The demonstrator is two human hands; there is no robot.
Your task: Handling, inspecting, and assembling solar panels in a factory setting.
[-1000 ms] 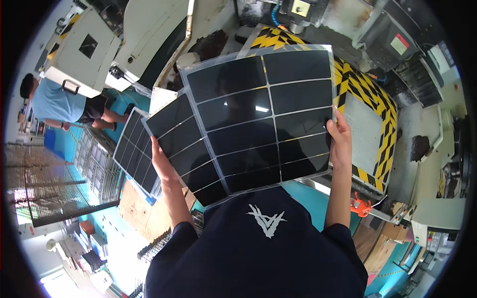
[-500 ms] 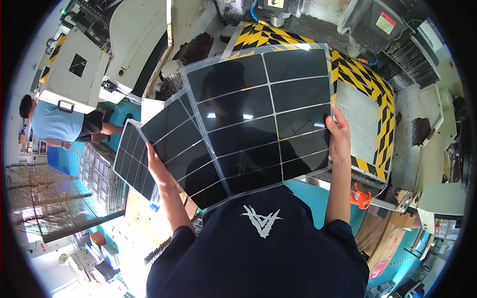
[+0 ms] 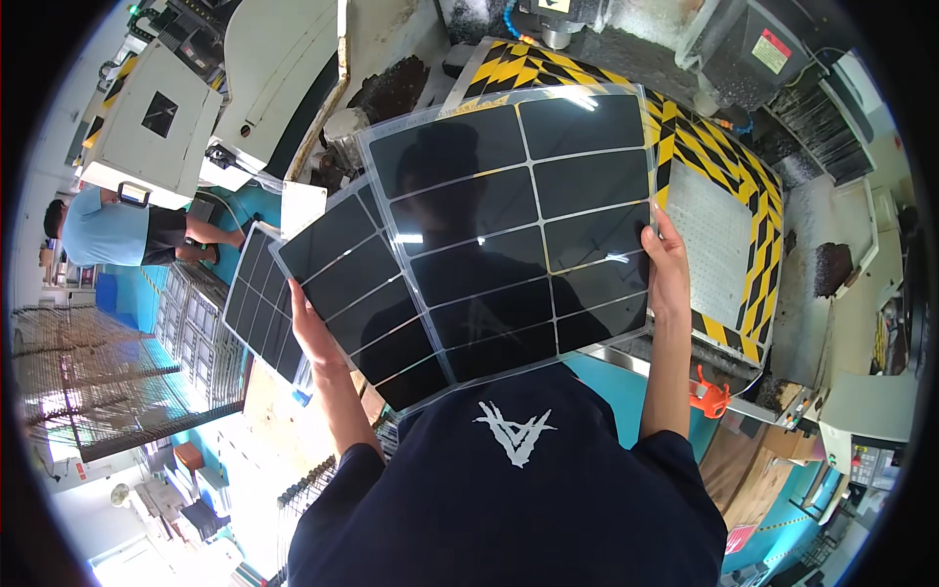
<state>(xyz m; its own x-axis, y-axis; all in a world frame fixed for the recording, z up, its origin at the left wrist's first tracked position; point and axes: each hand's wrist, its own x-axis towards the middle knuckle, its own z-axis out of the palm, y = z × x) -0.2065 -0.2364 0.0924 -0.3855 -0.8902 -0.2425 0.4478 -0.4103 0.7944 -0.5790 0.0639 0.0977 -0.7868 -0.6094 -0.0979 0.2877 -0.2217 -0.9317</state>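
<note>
Spread out before my chest is a folded or fanned glossy sheet (image 3: pixel 479 254) of black rectangles in clear film, divided by pale lines. Its large right section overlaps a narrower section (image 3: pixel 367 303) on the left. A further gridded section (image 3: pixel 262 298) sticks out at far left; whether all are joined I cannot tell. My left hand (image 3: pixel 317 333) is closed around the left edge of the narrower section, most fingers hidden. At the right edge, my right hand (image 3: pixel 667 262) pinches the sheet, thumb on the front and other fingers partly behind.
Behind the sheet, a machine bed (image 3: pixel 709 245) is bordered with yellow-and-black striped tape. An orange clamp-like piece (image 3: pixel 709 393) hangs at its front edge. Wire racks (image 3: pixel 98 377) stand at left, near a person in a light blue shirt (image 3: pixel 108 230).
The background has shifted slightly in the view, and reflections on the sheet have moved. Both hands keep their hold in nearly the same place.
</note>
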